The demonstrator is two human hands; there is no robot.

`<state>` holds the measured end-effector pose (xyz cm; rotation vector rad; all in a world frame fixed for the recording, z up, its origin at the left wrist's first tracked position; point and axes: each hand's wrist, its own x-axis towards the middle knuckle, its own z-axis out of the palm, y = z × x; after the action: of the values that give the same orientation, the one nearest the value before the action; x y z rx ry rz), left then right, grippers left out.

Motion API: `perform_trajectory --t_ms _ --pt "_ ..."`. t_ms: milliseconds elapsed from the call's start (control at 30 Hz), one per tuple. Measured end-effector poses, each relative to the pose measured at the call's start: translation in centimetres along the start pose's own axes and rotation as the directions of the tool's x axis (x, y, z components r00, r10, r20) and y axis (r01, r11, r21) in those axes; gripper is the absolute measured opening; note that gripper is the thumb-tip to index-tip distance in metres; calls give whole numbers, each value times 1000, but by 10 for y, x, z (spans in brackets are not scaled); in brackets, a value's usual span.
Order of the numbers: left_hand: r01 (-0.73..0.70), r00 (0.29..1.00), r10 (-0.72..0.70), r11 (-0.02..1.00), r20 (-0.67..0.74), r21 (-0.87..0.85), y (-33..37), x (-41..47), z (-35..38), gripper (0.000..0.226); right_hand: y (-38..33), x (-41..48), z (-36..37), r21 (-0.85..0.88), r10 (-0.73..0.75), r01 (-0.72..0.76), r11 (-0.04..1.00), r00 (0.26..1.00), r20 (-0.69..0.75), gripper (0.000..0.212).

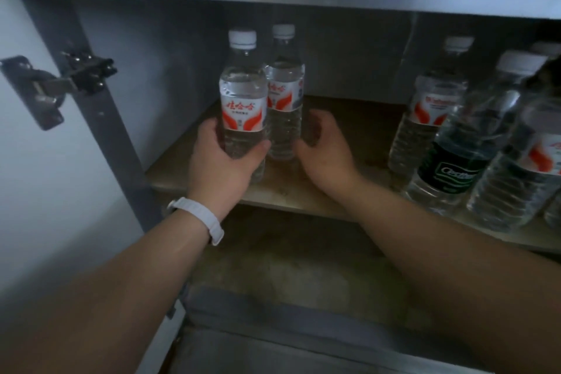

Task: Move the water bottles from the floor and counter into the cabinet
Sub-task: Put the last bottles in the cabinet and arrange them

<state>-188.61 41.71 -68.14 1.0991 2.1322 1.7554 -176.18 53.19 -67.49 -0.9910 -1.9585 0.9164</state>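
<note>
A white wristband (198, 218) is worn on the nearer forearm, whose left hand (224, 161) is wrapped round a clear plastic water bottle with a red-and-white label (243, 91), while an identical second bottle (285, 85) touching it is clasped by the right hand (324, 149), both upright at the left of the brown wooden cabinet shelf (349, 112).

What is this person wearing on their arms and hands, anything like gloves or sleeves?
No gloves, and no sleeves anywhere in view. The left hand has a white band around its wrist, like a watch strap; no watch face shows. The right hand and its wrist wear nothing.
</note>
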Motion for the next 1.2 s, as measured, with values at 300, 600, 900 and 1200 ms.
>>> perform_trajectory --t_ms 300,600,900,1200 --pt "-14 1000 13 996 6 91 -16 6 4 46 0 37 51 58 -12 19 998 993 -120 76" --pt "-68 998 68 987 10 146 -25 10 1 48 -7 47 52 -67 95 -103 992 989 -114 67" --pt "-33 999 32 999 33 32 -11 -3 10 39 13 36 13 -90 122 -143 986 972 -203 67" --pt "-34 988 45 997 145 -76 25 -38 56 40 38 24 -34 -26 117 -128 991 958 -261 72"
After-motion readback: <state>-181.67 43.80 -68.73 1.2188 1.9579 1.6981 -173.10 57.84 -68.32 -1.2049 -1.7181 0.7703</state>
